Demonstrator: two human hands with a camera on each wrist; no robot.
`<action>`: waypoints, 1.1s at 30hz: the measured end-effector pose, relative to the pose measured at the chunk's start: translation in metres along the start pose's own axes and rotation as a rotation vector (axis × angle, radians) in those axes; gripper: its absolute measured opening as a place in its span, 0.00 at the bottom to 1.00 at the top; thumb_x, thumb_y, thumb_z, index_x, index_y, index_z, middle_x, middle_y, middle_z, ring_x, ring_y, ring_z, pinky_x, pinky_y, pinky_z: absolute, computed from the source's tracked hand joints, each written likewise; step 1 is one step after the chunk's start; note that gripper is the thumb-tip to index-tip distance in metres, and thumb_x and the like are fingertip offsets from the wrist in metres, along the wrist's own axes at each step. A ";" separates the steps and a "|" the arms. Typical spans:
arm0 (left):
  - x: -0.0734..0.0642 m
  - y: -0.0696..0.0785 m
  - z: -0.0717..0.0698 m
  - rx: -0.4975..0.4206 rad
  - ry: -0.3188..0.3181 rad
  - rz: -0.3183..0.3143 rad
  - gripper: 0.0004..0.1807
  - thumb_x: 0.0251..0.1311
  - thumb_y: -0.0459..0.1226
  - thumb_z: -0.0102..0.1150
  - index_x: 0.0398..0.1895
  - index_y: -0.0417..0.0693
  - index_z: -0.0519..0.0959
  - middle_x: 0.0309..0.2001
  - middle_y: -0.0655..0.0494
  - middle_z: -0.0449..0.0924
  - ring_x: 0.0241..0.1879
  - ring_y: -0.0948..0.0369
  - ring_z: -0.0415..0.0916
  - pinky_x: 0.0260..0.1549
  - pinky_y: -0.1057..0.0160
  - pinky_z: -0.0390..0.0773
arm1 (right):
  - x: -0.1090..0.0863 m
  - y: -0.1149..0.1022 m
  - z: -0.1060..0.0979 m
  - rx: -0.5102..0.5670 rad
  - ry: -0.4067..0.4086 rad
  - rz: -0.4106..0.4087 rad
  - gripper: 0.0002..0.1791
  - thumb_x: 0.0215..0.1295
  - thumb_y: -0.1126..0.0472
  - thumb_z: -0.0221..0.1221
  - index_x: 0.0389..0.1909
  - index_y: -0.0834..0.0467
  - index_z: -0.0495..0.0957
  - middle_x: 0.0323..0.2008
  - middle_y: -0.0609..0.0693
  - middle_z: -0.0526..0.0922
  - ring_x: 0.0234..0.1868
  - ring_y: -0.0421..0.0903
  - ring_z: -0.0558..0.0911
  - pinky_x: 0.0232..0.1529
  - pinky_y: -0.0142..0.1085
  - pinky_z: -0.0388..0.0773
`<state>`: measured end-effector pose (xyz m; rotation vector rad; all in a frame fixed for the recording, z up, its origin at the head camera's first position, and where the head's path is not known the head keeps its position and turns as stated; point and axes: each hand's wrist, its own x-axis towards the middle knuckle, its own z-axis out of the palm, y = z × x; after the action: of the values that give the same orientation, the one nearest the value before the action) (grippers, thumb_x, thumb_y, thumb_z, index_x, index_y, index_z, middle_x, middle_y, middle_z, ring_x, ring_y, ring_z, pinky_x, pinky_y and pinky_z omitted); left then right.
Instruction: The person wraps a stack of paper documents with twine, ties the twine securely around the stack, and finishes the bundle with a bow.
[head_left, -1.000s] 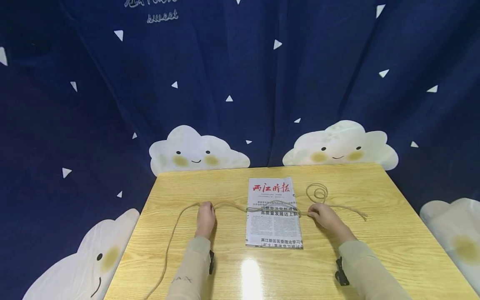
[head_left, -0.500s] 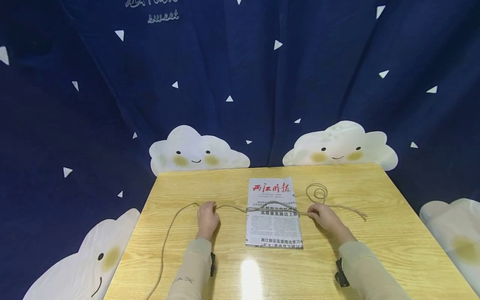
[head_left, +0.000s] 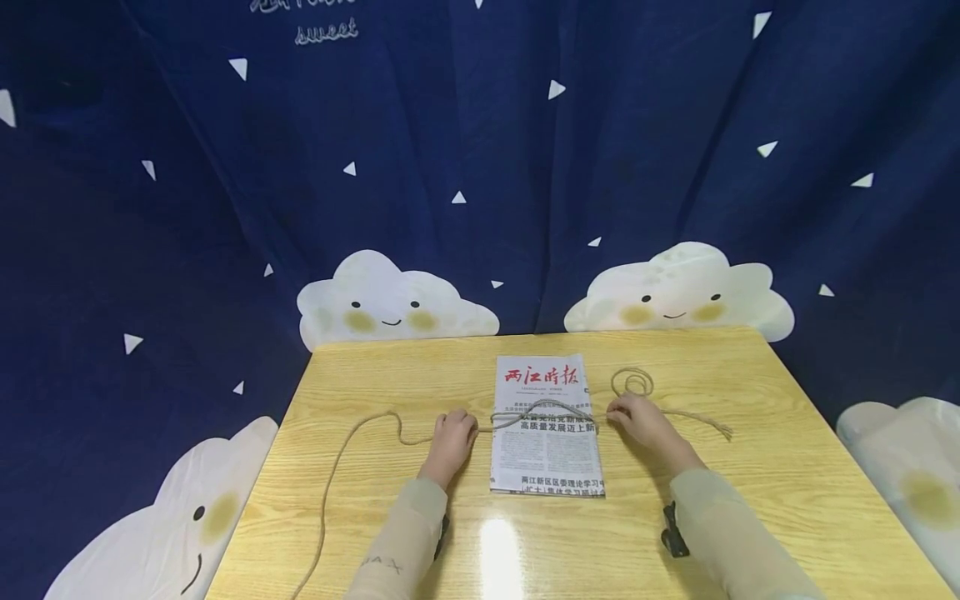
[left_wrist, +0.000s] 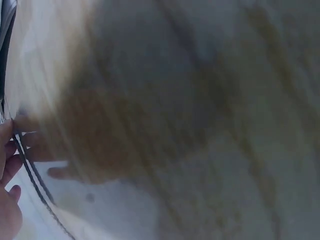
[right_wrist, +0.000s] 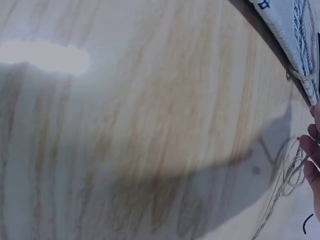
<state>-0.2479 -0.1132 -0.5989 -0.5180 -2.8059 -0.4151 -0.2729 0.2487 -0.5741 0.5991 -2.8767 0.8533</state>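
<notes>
A folded newspaper (head_left: pixel 546 458) lies in the middle of the table, red characters at its top. Across it runs a thin tan rope (head_left: pixel 323 508), crossing the sheet in two strands with one bowed upward. Just left of the paper my left hand (head_left: pixel 452 443) pinches the rope; the left wrist view catches its fingers at the left edge with the rope (left_wrist: pixel 37 182) passing them. At the paper's right edge my right hand (head_left: pixel 643 423) pinches the rope between thumb and fingers. In the right wrist view, rope (right_wrist: pixel 299 76) wraps over the newspaper's (right_wrist: pixel 282 30) edge.
Beyond my right hand lies a small rope coil (head_left: pixel 637 371) and a frayed rope end (head_left: pixel 723 429). On the left, the long tail trails off the front of the wooden table (head_left: pixel 570 550). A dark blue curtain (head_left: pixel 480 125) with clouds hangs behind.
My left hand has moved right along the table toward the newspaper, and the rope behind it now dips in a bend. My right hand has shifted slightly left and up.
</notes>
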 end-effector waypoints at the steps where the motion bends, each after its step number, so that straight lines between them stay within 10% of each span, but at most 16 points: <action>1: -0.001 0.000 0.000 0.008 0.000 0.006 0.03 0.58 0.36 0.57 0.29 0.47 0.76 0.32 0.56 0.73 0.39 0.57 0.71 0.49 0.52 0.67 | 0.001 -0.001 0.000 -0.004 0.001 0.010 0.03 0.59 0.66 0.58 0.30 0.61 0.79 0.30 0.50 0.77 0.34 0.50 0.77 0.40 0.48 0.76; 11: -0.009 0.021 -0.007 -0.234 -0.081 0.071 0.06 0.65 0.32 0.46 0.34 0.41 0.74 0.32 0.53 0.72 0.36 0.57 0.71 0.42 0.58 0.74 | 0.023 -0.013 0.002 -0.154 0.063 0.024 0.04 0.61 0.64 0.57 0.33 0.62 0.76 0.29 0.53 0.76 0.32 0.52 0.77 0.37 0.49 0.74; 19: -0.020 0.060 -0.005 -0.127 0.001 0.156 0.07 0.63 0.37 0.49 0.30 0.45 0.76 0.28 0.57 0.76 0.31 0.61 0.74 0.34 0.65 0.76 | 0.041 -0.023 0.011 0.000 -0.050 0.036 0.03 0.67 0.67 0.48 0.35 0.63 0.70 0.27 0.53 0.74 0.31 0.49 0.74 0.33 0.43 0.73; 26: -0.034 0.081 0.000 -0.019 0.051 0.277 0.07 0.57 0.35 0.56 0.22 0.49 0.79 0.23 0.61 0.78 0.25 0.66 0.76 0.27 0.72 0.76 | 0.048 -0.025 0.020 -0.148 -0.076 -0.090 0.13 0.63 0.68 0.52 0.48 0.64 0.76 0.52 0.63 0.75 0.49 0.62 0.76 0.51 0.53 0.71; 33: -0.045 0.092 0.004 0.082 -0.018 0.275 0.06 0.57 0.37 0.58 0.24 0.49 0.80 0.32 0.58 0.82 0.34 0.64 0.80 0.34 0.71 0.78 | 0.045 -0.025 0.024 -0.179 -0.166 -0.034 0.17 0.66 0.67 0.49 0.55 0.65 0.72 0.60 0.61 0.68 0.54 0.63 0.71 0.55 0.54 0.67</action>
<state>-0.1730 -0.0430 -0.5946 -0.8773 -2.7008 -0.2372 -0.3032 0.2007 -0.5732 0.7289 -3.0362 0.5580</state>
